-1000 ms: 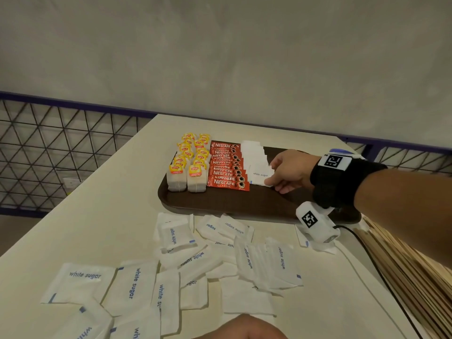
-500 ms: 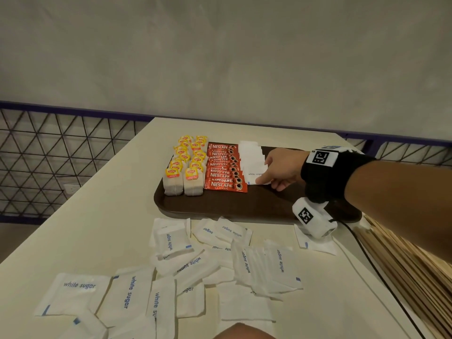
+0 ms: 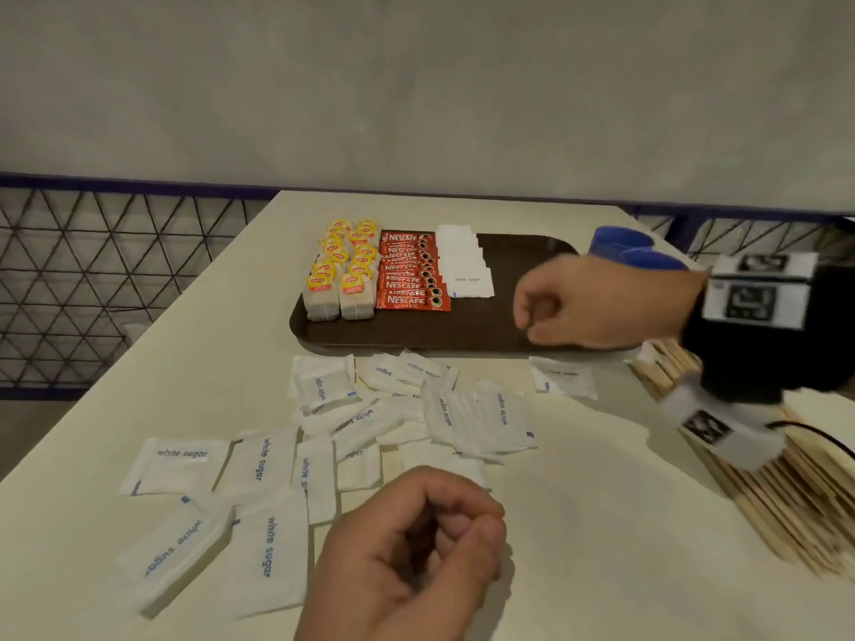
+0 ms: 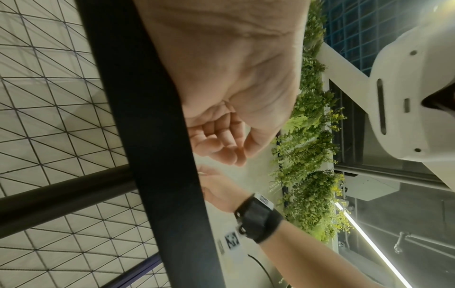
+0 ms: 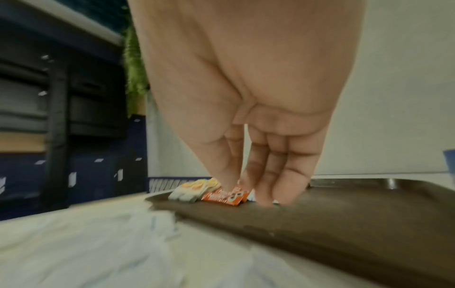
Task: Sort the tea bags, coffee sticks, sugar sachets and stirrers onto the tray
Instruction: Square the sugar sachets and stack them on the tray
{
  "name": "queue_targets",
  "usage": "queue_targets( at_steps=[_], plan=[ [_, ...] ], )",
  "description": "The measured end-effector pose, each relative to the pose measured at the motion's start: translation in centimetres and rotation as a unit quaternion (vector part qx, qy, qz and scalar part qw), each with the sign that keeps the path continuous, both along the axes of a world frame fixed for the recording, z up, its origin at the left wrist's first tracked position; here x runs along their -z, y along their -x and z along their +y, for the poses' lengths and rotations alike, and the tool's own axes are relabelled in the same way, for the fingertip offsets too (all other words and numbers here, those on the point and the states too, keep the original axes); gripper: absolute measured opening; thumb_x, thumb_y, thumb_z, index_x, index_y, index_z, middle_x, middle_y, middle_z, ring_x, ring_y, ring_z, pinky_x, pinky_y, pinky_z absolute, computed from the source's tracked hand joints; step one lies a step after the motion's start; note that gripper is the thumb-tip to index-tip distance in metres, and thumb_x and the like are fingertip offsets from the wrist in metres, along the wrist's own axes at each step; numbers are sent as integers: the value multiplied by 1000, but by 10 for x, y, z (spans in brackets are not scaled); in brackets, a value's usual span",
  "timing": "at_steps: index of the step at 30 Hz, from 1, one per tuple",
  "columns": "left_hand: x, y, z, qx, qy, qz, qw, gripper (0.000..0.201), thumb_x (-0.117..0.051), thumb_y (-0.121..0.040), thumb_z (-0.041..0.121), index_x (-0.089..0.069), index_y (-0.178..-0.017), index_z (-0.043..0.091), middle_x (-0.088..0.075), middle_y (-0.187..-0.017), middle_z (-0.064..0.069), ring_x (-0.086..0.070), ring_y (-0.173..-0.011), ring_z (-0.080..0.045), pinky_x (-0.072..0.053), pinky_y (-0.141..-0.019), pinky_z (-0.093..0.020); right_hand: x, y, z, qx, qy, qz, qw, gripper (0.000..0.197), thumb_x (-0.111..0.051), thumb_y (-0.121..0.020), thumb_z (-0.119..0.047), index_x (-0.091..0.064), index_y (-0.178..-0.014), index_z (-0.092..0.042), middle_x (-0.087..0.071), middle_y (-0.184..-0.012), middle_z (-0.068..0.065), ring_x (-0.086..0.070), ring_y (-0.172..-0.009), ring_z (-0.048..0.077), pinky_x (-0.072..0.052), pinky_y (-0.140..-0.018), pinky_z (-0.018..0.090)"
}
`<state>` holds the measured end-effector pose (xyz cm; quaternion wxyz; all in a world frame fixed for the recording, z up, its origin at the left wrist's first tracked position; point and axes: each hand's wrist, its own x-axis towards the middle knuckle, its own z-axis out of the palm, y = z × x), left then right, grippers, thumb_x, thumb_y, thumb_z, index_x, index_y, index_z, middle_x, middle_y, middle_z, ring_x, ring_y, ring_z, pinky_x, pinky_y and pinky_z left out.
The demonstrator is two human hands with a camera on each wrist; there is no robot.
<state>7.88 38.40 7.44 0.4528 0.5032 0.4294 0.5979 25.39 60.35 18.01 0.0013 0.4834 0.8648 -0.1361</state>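
Observation:
The brown tray (image 3: 509,330) holds rows of yellow-tagged tea bags (image 3: 342,279), red coffee sticks (image 3: 409,275) and a row of white sugar sachets (image 3: 465,266). My right hand (image 3: 532,316) hovers over the tray's bare right half with fingers loosely bent and nothing in them. In the right wrist view the right hand (image 5: 242,187) points down at the tray (image 5: 344,214). Several loose sugar sachets (image 3: 370,432) lie on the table in front of the tray. My left hand (image 3: 462,525) hovers near the front edge, loosely curled and empty, as the left hand (image 4: 231,148) also looks in the left wrist view.
A thick bundle of wooden stirrers (image 3: 786,492) lies along the table's right edge. Two blue cups (image 3: 620,245) stand behind the tray's right end. One sugar sachet (image 3: 564,377) lies apart below the tray's front rim. A wire fence (image 3: 92,293) runs left of the table.
My right hand has let go of the sugar sachet on the tray's row and drawn back to the right. My left hand has risen further into view.

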Motion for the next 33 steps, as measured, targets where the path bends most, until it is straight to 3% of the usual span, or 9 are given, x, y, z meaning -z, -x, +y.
queue_targets(
  at_steps=[5, 8, 12, 14, 17, 20, 24, 28, 33],
  plan=[
    [-5, -7, -5, -95, -37, 64, 993, 7, -75, -78, 31, -75, -82, 25, -70, -75, 0, -65, -74, -20, -52, -72, -33, 31, -31, -40, -30, -34, -130, 990, 27, -63, -98, -30, -59, -125, -28, -56, -110, -8, -56, -93, 7, -44, -79, 16],
    [-5, -6, -7, -188, -33, 66, 979, 13, -76, -90, 19, -73, -82, 28, -72, -84, 6, -66, -86, -15, -52, -83, -34, 41, -39, -56, -21, -33, -135, 990, 29, -62, -100, -27, -59, -129, -25, -54, -111, -5, -52, -91, 8, -37, -70, 11],
    [-4, -9, -2, -220, -22, 166, 961, 15, -70, -91, 17, -69, -88, 31, -68, -96, 17, -60, -100, -3, -46, -91, -29, 37, -46, -92, -30, -23, -105, 994, 30, -66, -96, -32, -62, -126, -29, -59, -111, -9, -57, -97, 7, -48, -84, 21],
    [-1, -15, 1, -213, -42, 297, 930, 10, -67, -92, 28, -66, -97, 36, -60, -105, 24, -50, -111, -1, -40, -96, -27, 37, -51, -115, -43, -23, -90, 995, 24, -63, -96, -33, -64, -120, -32, -59, -106, -12, -57, -94, 6, -50, -86, 24],
    [0, -28, 4, -163, -51, 535, 827, 35, -51, -97, 51, -57, -129, 40, -49, -137, 21, -34, -130, -9, -28, -104, -37, 43, -56, -150, -99, -100, -92, 986, 12, -52, -99, -31, -64, -99, -30, -54, -92, -10, -56, -83, 11, -48, -76, 26],
    [-2, -38, 6, -85, -26, 655, 751, 67, -25, -100, 65, -15, -159, 36, -19, -166, 16, -14, -150, -19, -16, -117, -50, 51, -58, -170, -130, -141, -106, 976, 12, -50, -99, -29, -62, -94, -29, -50, -89, -10, -53, -78, 12, -41, -67, 25],
    [0, -37, 10, -44, 11, 671, 740, 77, -12, -98, 73, 5, -162, 32, -16, -169, 13, -3, -156, -22, -1, -121, -56, 54, -69, -184, -46, -62, 65, 995, 12, -57, -96, -27, -62, -87, -33, -58, -88, -14, -58, -82, 4, -48, -73, 25],
    [-1, -40, 7, -69, -7, 682, 728, 68, -18, -100, 66, -16, -160, 34, -32, -161, 16, -14, -152, -19, -8, -119, -54, 81, -72, -190, 64, -79, 292, 951, 19, -59, -97, -20, -62, -82, -32, -61, -82, -15, -59, -75, 1, -45, -64, 17],
    [-3, -40, 4, -87, -22, 690, 718, 52, -32, -100, 55, -39, -148, 39, -48, -135, 16, -34, -132, -17, -17, -110, -47, 105, -62, -181, 101, -151, 421, 889, 17, -58, -99, -15, -64, -93, -31, -61, -95, -17, -60, -92, 3, -41, -73, 13]
  ],
)
